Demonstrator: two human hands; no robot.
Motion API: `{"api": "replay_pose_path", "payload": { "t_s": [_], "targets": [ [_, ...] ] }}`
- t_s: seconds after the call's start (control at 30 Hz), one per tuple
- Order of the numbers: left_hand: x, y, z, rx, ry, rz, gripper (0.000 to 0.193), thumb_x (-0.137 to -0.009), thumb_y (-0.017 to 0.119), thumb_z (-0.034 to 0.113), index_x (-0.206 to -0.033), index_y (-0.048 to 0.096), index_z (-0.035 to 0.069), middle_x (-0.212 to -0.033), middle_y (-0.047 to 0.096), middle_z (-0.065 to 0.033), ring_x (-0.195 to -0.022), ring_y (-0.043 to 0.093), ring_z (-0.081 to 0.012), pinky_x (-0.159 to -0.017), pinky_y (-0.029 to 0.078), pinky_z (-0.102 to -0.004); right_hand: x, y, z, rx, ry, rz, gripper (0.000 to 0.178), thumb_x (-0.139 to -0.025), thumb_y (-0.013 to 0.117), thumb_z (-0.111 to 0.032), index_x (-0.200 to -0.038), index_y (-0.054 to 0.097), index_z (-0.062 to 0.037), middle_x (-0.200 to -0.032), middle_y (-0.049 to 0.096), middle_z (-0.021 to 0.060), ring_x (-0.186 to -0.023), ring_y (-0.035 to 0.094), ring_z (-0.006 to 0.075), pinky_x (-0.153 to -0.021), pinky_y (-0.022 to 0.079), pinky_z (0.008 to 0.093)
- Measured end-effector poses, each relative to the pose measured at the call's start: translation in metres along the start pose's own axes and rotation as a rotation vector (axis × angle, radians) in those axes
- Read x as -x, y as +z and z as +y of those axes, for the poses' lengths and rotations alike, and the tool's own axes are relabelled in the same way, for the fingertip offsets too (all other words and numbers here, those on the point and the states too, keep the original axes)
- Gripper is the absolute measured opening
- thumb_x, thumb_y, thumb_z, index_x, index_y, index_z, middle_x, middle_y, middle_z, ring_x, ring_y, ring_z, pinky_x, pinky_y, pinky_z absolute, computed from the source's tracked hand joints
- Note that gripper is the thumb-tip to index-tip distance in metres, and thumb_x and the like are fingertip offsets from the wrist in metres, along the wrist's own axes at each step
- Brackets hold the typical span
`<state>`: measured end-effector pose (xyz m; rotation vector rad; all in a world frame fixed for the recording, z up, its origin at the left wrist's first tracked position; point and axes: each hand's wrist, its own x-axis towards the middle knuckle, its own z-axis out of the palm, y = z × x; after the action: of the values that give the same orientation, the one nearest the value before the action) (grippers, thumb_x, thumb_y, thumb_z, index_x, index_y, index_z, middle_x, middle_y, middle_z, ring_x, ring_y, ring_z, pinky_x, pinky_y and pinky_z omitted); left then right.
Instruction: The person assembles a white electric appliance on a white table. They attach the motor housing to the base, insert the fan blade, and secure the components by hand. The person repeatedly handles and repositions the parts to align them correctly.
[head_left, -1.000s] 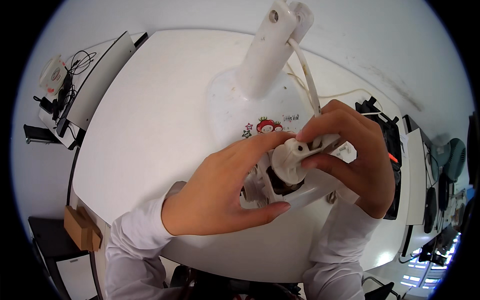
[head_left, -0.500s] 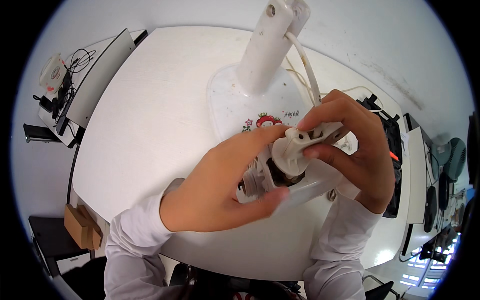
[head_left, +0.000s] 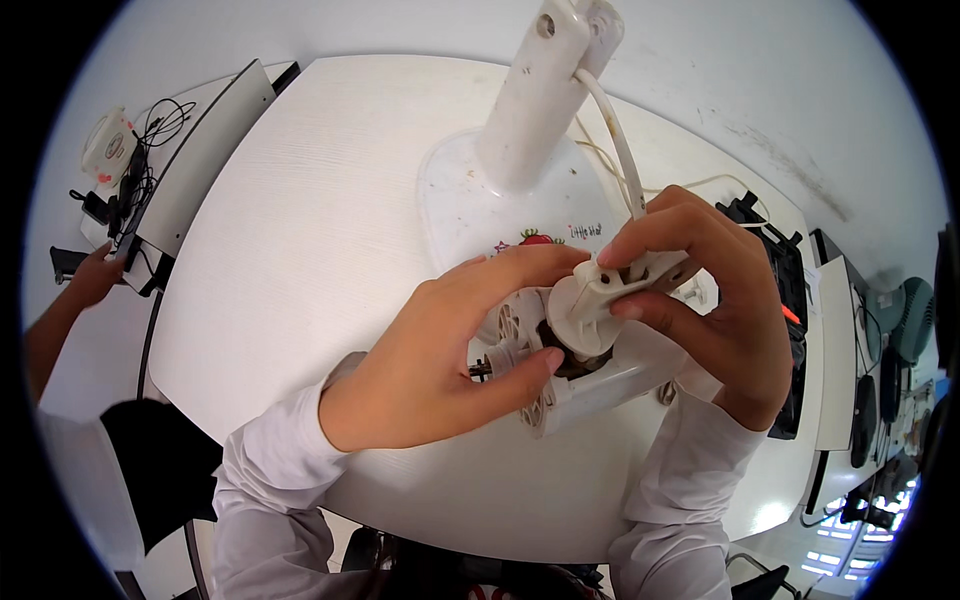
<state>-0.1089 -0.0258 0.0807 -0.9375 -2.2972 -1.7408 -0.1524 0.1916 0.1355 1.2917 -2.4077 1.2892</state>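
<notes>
A white fan motor unit is held over the near part of the table, its housing open enough to show dark metal motor parts inside. My left hand wraps round its slotted front end, the thumb pressed near the opening. Between the thumb and fingers of my right hand is a white plastic neck bracket, seated at the housing opening. A white power cord runs from the fan stand column down behind my right fingers. The stand's white base, with a cartoon print, lies flat just beyond.
A black tool case with a red item lies on the white table at right. At left a co-worker's hand reaches toward a side desk with black cables. A green fan stands far right.
My left thumb has moved up onto the motor unit, uncovering more of its slotted end. My right hand keeps its pinch. A co-worker has come into view at the left edge.
</notes>
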Motion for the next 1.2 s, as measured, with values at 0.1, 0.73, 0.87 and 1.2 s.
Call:
{"api": "replay_pose_path", "payload": {
  "t_s": [0.1,0.73,0.87,1.2],
  "targets": [
    [-0.001,-0.001,0.000,0.023,-0.031,0.012,0.048,-0.077,0.074,0.009,-0.122,0.056,0.003,-0.111,0.064,-0.0121,-0.099,0.061,-0.0276,-0.089,0.045,-0.0377,-0.001,-0.001,-0.002,0.003,-0.001,-0.028,0.034,-0.066,0.077,-0.006,-0.098,0.066,-0.0050,-0.087,0.063,0.0061,-0.077,0.058,0.0166,-0.068,0.044,0.0279],
    [-0.001,0.002,-0.001,0.012,-0.026,0.034,0.043,-0.074,0.078,0.006,-0.114,0.064,0.004,-0.105,0.067,-0.0110,-0.099,0.062,-0.0259,-0.088,0.047,-0.0345,0.019,-0.035,-0.006,0.054,0.196,0.031,0.033,-0.083,0.061,0.002,-0.116,0.061,-0.0032,-0.099,0.067,0.0087,-0.091,0.066,0.0192,-0.079,0.052,0.0295],
    [0.000,0.004,-0.002,0.018,-0.037,0.045,0.042,-0.074,0.078,0.005,-0.114,0.064,0.003,-0.106,0.067,-0.0122,-0.101,0.061,-0.0263,-0.089,0.047,-0.0347,0.015,-0.031,-0.003,0.038,0.203,-0.009,0.027,-0.085,0.060,-0.001,-0.112,0.063,-0.0018,-0.097,0.068,0.0094,-0.088,0.066,0.0182,-0.078,0.052,0.0289],
    [0.001,0.004,-0.010,0.050,-0.026,0.086,0.039,-0.076,0.076,0.002,-0.113,0.063,0.002,-0.106,0.067,-0.0122,-0.100,0.061,-0.0256,-0.093,0.045,-0.0358,0.009,-0.016,0.004,0.022,0.183,0.105,0.016,-0.089,0.057,0.000,-0.103,0.062,0.0014,-0.086,0.067,0.0092,-0.075,0.066,0.0161,-0.068,0.053,0.0263]
  ]
}}
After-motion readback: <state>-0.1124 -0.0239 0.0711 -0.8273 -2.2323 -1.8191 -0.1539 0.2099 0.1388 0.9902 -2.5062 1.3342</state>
